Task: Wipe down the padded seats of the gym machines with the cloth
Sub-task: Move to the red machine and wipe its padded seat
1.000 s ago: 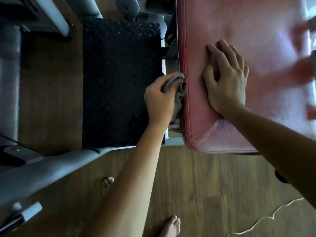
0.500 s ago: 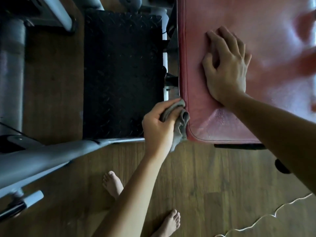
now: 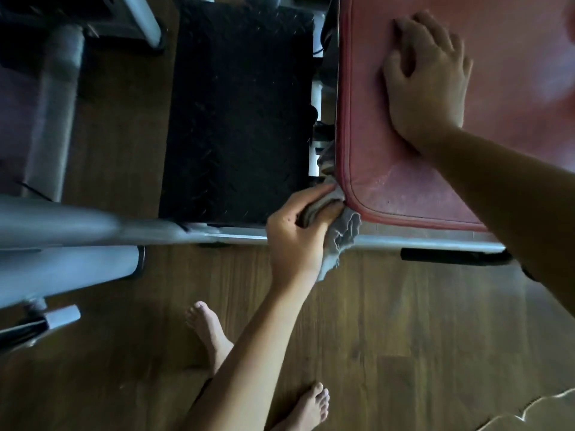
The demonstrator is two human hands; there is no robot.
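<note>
A grey frame tube (image 3: 77, 227) crosses the far left above the wooden floor (image 3: 404, 337), with a black tread plate (image 3: 236, 119) beyond it. Two bare feet (image 3: 208, 331) stand on the floor near the bottom edge. At the middle, the left hand (image 3: 295, 241) grips a bunched grey cloth (image 3: 340, 236), its fingers (image 3: 311, 195) curled tightly round it. The cloth is pressed against the near left corner of the red padded seat (image 3: 389, 188), and a loose end hangs below the hand. Further right, the right hand (image 3: 426, 79) rests palm down on the seat close to its left edge, fingers (image 3: 435, 29) loosely spread and holding nothing. A pale cord (image 3: 529, 409) lies on the floor at the bottom right.
</note>
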